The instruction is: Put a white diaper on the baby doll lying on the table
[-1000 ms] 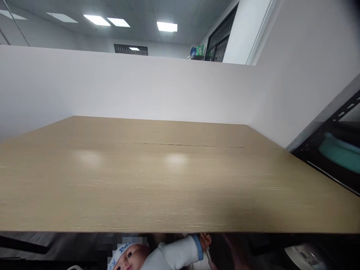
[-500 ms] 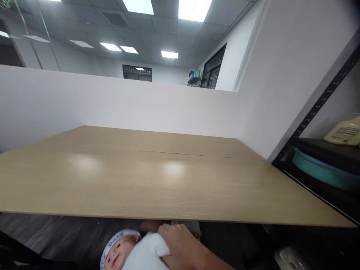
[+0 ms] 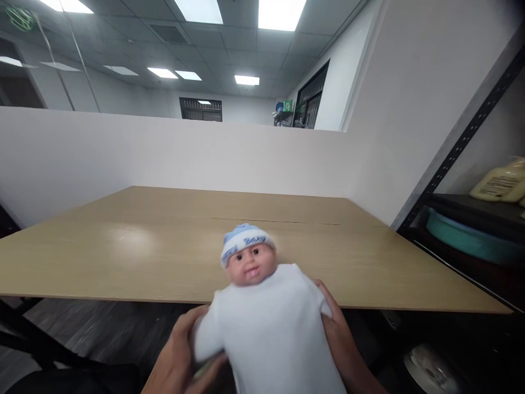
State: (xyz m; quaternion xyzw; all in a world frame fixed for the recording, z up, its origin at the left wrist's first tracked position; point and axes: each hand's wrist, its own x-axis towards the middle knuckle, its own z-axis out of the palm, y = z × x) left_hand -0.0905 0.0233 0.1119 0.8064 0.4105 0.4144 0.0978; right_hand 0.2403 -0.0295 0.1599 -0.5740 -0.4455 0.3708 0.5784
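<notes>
A baby doll (image 3: 262,317) in a white outfit and a white-and-blue cap is held upright, facing me, at the near edge of a light wooden table (image 3: 135,257). My left hand (image 3: 180,350) grips the doll's left side near its arm. My right hand (image 3: 338,339) wraps round its right side. Both hands are closed on the doll's body, and the lower part of the doll runs off the bottom of the view. The picture is slightly smeared by motion.
White partition walls (image 3: 197,153) enclose the table at the back and right. A black metal shelf (image 3: 459,158) on the right holds a teal basin (image 3: 471,241) and a yellowish bottle (image 3: 498,183). Below it near the floor lies a round plate-like object (image 3: 430,369).
The doll was lying low beneath the table's edge; it has been lifted upright in front of the table, now with both hands round it. The camera has tilted up a little.
</notes>
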